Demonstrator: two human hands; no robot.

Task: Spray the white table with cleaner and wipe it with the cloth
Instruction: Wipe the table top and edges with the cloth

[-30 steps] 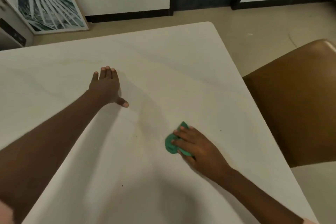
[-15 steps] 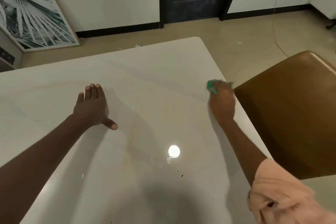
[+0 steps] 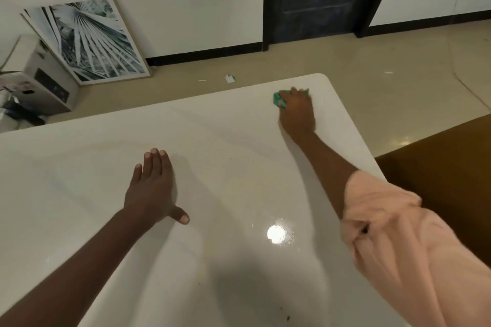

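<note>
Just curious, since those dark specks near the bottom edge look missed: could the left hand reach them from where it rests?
Probably yes: the left hand lies flat on the table, with bare tabletop between it and the specks.

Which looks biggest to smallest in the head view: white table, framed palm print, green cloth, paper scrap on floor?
1. white table
2. framed palm print, though farther away
3. green cloth, partly hidden under the right hand
4. paper scrap
</note>
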